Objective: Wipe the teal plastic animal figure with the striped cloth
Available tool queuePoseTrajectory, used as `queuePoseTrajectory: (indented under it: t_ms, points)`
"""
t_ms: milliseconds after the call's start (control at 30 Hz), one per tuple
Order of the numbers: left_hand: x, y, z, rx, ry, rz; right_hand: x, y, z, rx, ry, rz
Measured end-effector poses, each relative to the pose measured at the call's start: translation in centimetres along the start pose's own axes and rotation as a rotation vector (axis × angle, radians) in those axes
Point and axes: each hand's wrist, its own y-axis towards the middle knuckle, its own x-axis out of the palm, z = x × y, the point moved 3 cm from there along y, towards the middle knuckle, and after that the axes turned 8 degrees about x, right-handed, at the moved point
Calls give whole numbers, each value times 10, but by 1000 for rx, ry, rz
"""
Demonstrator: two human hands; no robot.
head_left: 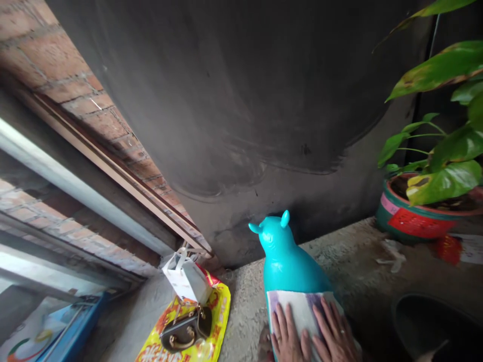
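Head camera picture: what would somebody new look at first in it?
Probably the shiny turquoise plastic animal figure standing on the rough concrete ledge near the bottom middle. Both hands, the left hand and the right hand, press a pale printed cloth flat on its back. Next come the green leafy plant in a red and green pot at the right, and the bright yellow plastic bag lying at the lower left.

Home ledge, brick wall (56, 65), potted plant (433, 166), window frame (75, 181)
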Motion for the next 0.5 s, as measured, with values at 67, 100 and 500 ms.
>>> queuePoseTrajectory:
  t_ms: [67, 100, 500]
  points:
    - [-2, 3, 1, -20, 5, -2, 4, 4, 2, 21, -34, -9]
    - [-5, 8, 4, -34, 18, -11, 7, 13, 3, 31, -50, -22]
    - [-27, 95, 13, -28, -64, -16, 39, 121, -2, 63, -119, -115]
